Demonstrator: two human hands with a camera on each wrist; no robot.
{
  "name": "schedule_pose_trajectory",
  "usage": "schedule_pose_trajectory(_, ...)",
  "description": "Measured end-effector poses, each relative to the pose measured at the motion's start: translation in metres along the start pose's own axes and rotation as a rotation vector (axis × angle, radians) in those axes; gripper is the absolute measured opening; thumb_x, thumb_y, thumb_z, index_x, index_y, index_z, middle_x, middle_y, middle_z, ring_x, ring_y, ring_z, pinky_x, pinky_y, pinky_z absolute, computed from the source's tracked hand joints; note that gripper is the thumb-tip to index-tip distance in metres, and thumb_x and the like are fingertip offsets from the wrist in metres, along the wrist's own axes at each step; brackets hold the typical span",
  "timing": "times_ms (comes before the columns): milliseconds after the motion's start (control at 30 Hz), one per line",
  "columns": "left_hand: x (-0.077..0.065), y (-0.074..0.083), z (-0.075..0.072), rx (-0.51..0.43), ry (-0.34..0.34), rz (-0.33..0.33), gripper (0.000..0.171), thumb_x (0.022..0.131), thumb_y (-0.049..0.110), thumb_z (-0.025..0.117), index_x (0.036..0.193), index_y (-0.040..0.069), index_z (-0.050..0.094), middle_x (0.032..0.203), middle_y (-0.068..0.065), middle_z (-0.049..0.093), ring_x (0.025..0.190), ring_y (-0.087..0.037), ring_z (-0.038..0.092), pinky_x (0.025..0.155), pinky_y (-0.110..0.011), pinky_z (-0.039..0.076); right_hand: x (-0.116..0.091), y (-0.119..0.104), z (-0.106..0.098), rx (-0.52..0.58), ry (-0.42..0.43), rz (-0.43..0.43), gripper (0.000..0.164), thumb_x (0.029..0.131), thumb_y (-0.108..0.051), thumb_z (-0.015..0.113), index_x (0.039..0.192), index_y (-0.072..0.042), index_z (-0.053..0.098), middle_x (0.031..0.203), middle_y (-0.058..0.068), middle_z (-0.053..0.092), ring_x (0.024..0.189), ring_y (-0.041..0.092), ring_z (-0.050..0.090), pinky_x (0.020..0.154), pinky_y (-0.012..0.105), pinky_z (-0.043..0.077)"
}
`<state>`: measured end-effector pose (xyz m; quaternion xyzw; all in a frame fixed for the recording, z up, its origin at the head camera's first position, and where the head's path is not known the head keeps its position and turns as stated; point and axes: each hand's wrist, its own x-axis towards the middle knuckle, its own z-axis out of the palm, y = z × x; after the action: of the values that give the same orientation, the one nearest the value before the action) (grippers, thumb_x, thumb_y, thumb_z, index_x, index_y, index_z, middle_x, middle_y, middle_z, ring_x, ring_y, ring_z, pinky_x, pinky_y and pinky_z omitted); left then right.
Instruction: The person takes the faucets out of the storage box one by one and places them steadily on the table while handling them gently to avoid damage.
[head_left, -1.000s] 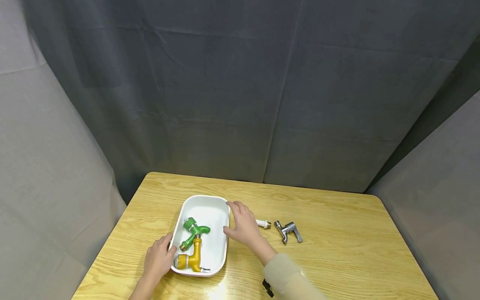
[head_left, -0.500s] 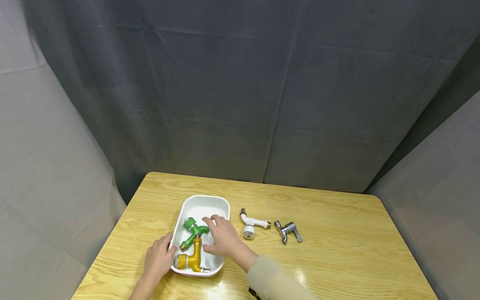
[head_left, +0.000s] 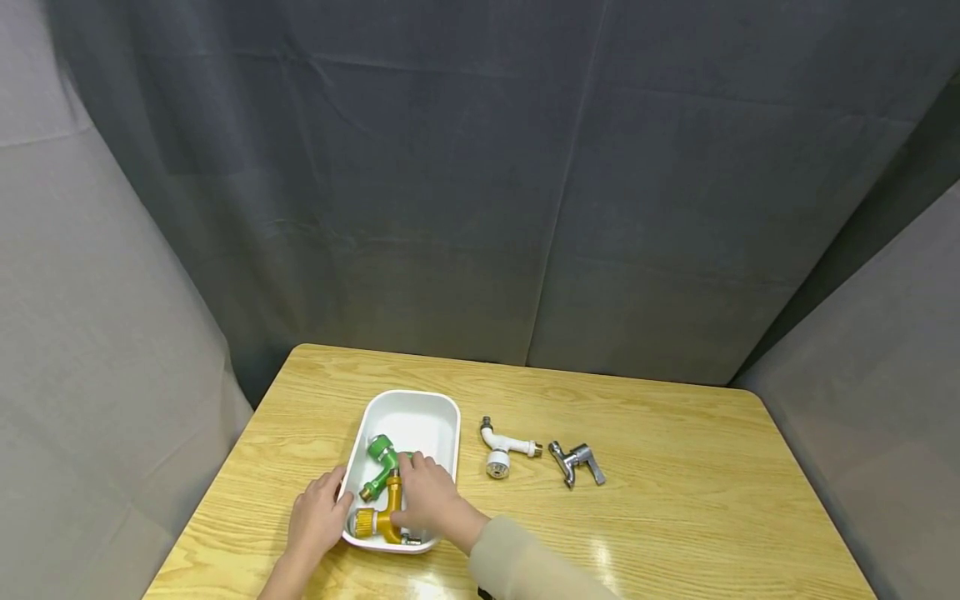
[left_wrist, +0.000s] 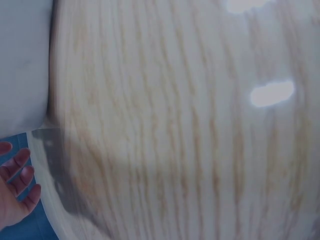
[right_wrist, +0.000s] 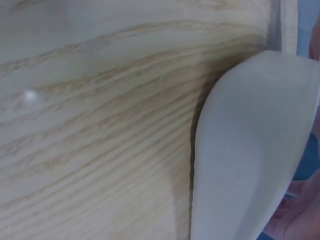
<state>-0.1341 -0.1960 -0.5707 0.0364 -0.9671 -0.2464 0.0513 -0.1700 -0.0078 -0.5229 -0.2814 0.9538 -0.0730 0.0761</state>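
Observation:
In the head view a white tray holds a green tap and a yellow tap, which lie against each other. My left hand holds the tray's left wall, thumb at the rim and fingers outside. Inside the tray, my right hand reaches over the yellow tap's right side, thumb and fingers spread apart. Its fingertips cover the green tap's spout; whether they touch either tap is hard to see. Both wrist views show mostly the tray's outer wall and wood grain.
Right of the tray, a white tap lies on the wooden table. Farther right is a chrome tap with a lever handle. Grey curtains hang behind the table and at both sides.
My right hand has moved left and down from the tray's right rim to the yellow tap, uncovering the white tap. The left hand has stayed at the tray's left wall.

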Motion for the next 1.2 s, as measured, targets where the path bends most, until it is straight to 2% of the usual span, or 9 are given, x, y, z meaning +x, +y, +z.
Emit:
schedule_pose_trajectory(200,0.000,0.000,0.000,-0.002,-0.010,-0.005,0.041,0.088,0.018,0.050,0.127,0.005,0.050,0.120,-0.019,0.057,0.108,-0.040,0.052,0.087,-0.056,0.039,0.003,-0.007,0.009,0.014,-0.045,0.041,0.094,0.066,-0.053,0.072,0.135,-0.003,0.034,0.120,0.013,0.051,0.100,0.024,0.054,0.082,0.032,0.049)
schedule_pose_trajectory(433,0.000,-0.001,-0.001,0.002,-0.005,0.003,0.041,0.088,0.018,0.050,0.126,0.005,0.050,0.119,-0.019,0.057,0.108,-0.040,0.052,0.087,-0.056,0.039,0.004,-0.014,0.016,0.048,-0.099,0.091,0.097,0.063,-0.055,0.073,0.135,-0.003,0.032,0.112,0.013,0.053,0.094,0.024,0.057,0.079,0.032,0.050)
schedule_pose_trajectory(767,0.001,-0.001,0.001,-0.016,0.012,0.017,0.039,0.086,0.017,0.051,0.123,0.005,0.053,0.115,-0.017,0.059,0.105,-0.039,0.054,0.086,-0.056,0.040,0.001,-0.021,0.024,0.182,-0.060,0.125,0.103,0.058,-0.052,0.080,0.132,-0.001,0.030,0.099,0.014,0.057,0.084,0.026,0.061,0.068,0.031,0.052)
schedule_pose_trajectory(933,0.002,-0.001,0.002,-0.023,0.004,0.006,0.039,0.087,0.019,0.050,0.123,0.006,0.053,0.116,-0.016,0.059,0.106,-0.038,0.054,0.087,-0.055,0.040,0.005,-0.022,0.030,0.210,-0.046,0.142,0.105,0.057,-0.052,0.081,0.133,-0.002,0.028,0.102,0.015,0.057,0.083,0.026,0.061,0.067,0.030,0.052)
schedule_pose_trajectory(1200,0.002,-0.002,0.002,-0.016,0.006,0.010,0.038,0.087,0.018,0.050,0.123,0.006,0.053,0.117,-0.017,0.059,0.106,-0.038,0.054,0.086,-0.055,0.040,0.006,-0.022,0.035,0.238,-0.017,0.147,0.104,0.053,-0.052,0.082,0.129,-0.002,0.030,0.096,0.015,0.056,0.075,0.026,0.060,0.061,0.028,0.051)
